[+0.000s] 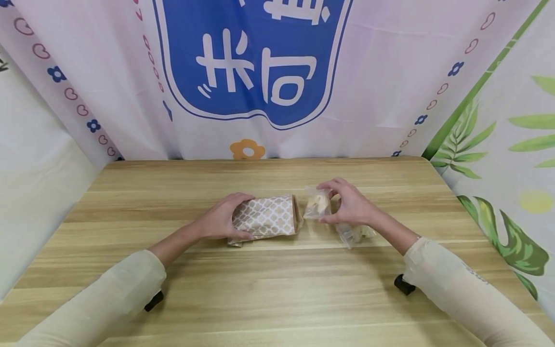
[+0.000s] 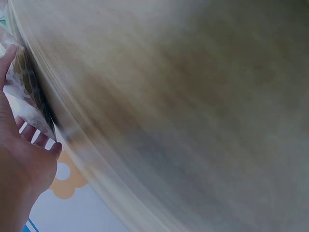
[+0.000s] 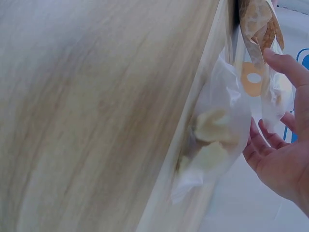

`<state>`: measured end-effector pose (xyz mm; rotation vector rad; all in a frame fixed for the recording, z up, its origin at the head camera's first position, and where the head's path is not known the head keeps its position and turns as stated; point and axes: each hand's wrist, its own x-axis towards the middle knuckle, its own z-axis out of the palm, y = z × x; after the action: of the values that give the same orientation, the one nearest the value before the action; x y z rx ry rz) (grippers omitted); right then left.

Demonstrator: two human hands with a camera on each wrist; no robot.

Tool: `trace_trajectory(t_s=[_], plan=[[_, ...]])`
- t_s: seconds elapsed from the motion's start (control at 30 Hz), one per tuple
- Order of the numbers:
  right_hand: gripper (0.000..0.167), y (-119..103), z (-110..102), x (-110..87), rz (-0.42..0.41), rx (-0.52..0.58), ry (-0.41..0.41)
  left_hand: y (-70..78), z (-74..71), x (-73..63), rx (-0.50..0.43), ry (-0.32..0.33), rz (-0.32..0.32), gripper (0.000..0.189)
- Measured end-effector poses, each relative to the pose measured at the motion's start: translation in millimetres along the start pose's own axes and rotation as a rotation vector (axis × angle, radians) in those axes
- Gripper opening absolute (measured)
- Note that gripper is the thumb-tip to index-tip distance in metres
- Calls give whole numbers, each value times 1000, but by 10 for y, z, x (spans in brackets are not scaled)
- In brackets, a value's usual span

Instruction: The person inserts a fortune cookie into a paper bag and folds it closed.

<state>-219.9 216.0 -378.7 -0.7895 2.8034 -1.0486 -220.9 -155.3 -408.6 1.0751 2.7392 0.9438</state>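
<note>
A paper bag with a white lattice print lies on its side on the table, its open mouth facing right. My left hand grips its closed end, thumb at the near side and fingers over the far side. Just off the mouth, my right hand pinches a small clear plastic packet with pale yellowish pieces inside. Another such packet lies on the table below the right hand; in the right wrist view this packet shows several pale chunks.
The wood-grain table ends at a hanging cloth with a blue emblem along the far side. A leaf-printed cloth hangs at the right. Black wrist devices sit under the sleeves.
</note>
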Motion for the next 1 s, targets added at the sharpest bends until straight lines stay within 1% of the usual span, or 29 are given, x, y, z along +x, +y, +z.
trace_trajectory(t_s=[0.1,0.27,0.5,0.73,0.87,1.0], plan=[[77,-20,6,0,-16,38,-9,-5,4,-4,2,3,4,100],[75,-79,17,-7,-33,66,-29,-4,8,-5,3,6,10,99],[72,-135,24,5,-70,77,-80,-7,12,-6,-2,4,6,100],[72,-182,42,26,-108,93,-103,-18,9,-2,-15,5,14,99],[71,-200,45,42,-110,79,-123,-13,5,-1,-16,2,13,99],[69,-198,43,53,-105,25,-140,-3,1,0,-13,-1,6,99]])
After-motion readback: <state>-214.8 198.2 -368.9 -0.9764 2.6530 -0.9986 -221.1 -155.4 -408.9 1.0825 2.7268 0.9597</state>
